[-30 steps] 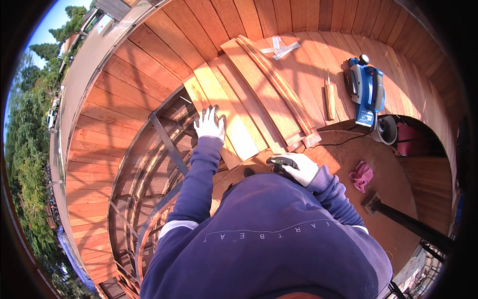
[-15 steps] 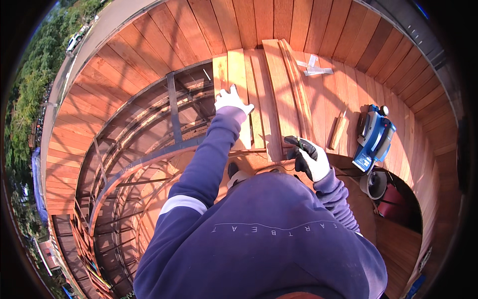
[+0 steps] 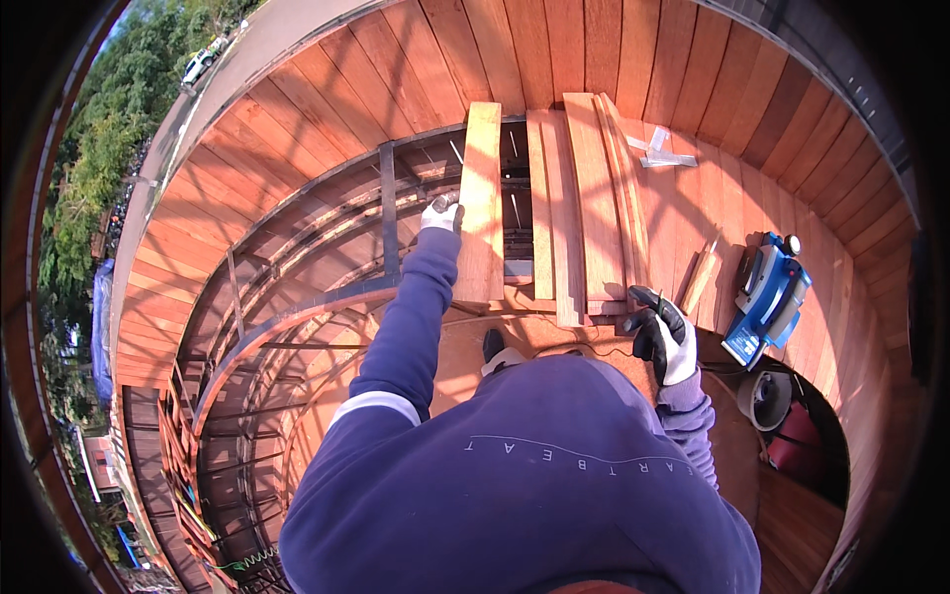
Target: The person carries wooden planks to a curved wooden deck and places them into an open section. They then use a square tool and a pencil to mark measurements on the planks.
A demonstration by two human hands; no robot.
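Note:
My left hand (image 3: 441,213), in a white glove, grips the left edge of a light wooden board (image 3: 482,198) that lies across the open metal frame (image 3: 387,213) of a curved deck. My right hand (image 3: 661,332), in a black and white glove, rests on the near end of several loose boards (image 3: 586,198) stacked to the right of it; whether it grips them I cannot tell. My blue sleeve reaches forward over the gap.
Laid reddish deck boards (image 3: 327,109) curve around the opening. A blue power planer (image 3: 767,297) sits on the deck at right, with a small wood offcut (image 3: 701,275) beside it. A white bracket-shaped piece (image 3: 661,153) lies farther back. A steep drop shows at left.
The view has swung so the opening sits more in the middle. My left hand has slid the light board forward over the frame. My right hand has moved to the board ends.

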